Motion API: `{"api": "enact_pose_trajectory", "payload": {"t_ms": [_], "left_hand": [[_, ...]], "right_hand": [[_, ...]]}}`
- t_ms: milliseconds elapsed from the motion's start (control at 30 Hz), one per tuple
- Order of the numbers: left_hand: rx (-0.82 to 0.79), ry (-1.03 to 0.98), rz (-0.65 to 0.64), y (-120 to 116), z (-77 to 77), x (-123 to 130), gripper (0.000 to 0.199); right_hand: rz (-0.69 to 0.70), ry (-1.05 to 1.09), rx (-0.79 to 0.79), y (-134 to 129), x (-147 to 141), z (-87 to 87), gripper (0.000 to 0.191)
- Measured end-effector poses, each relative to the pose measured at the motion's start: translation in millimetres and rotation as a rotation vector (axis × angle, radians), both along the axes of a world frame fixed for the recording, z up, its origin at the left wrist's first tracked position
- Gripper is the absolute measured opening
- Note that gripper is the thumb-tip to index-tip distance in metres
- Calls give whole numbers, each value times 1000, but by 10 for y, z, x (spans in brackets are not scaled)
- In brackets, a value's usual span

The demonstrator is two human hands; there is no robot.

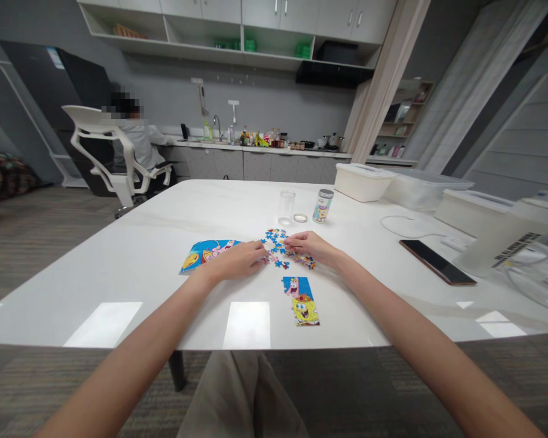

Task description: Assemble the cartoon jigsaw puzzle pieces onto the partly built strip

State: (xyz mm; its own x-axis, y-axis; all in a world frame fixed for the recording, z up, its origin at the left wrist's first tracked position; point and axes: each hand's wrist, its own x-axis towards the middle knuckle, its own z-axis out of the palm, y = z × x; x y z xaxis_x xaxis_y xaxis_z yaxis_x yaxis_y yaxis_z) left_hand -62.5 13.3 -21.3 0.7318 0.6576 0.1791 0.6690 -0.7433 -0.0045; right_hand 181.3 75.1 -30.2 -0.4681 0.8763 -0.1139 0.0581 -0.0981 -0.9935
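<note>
A loose pile of jigsaw puzzle pieces (281, 264), mostly blue with some pink and yellow, lies on the white table between my hands. My left hand (244, 258) rests at the pile's left edge, fingers loosely bent and touching the pieces. Over the pile's right side, my right hand (311, 244) pinches a puzzle piece between thumb and fingers; the piece itself is mostly hidden. Nearer me lies a joined puzzle section (304, 302) showing a yellow and a pink cartoon figure. A cartoon picture sheet (201, 254) is partly under my left hand and forearm.
Behind the pile stand a clear jar (286, 208), a round lid (300, 218) and a cartoon-printed can (323, 207). On the right are a phone (436, 261), a cable, a whitish bottle (497, 240) and storage boxes (363, 181). A person (139, 146) sits across the room.
</note>
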Motion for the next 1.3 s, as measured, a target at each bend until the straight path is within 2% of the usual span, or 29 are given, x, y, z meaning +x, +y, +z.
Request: {"api": "enact_pose_trajectory", "payload": {"t_ms": [167, 467, 600, 900, 1167, 1300], "left_hand": [[2, -14, -1, 6, -15, -7, 19], [-6, -14, -1, 8, -19, -7, 18], [-9, -16, -3, 16, -21, -8, 18], [-37, -30, -4, 24, -16, -5, 17], [-69, -55, 43, 23, 1, 12, 11], [-65, -63, 69, 6, 21, 33, 12]], "right_hand": [[-24, 0, 4, 1, -4, 2, 19], [-47, -46, 35, -45, -21, 44, 14], [-67, -43, 46, -15, -5, 20, 18], [-103, -44, 58, 40, 14, -4, 12], [-52, -38, 32, 5, 42, 18, 22], [-27, -23, 32, 8, 48, 34, 19]]}}
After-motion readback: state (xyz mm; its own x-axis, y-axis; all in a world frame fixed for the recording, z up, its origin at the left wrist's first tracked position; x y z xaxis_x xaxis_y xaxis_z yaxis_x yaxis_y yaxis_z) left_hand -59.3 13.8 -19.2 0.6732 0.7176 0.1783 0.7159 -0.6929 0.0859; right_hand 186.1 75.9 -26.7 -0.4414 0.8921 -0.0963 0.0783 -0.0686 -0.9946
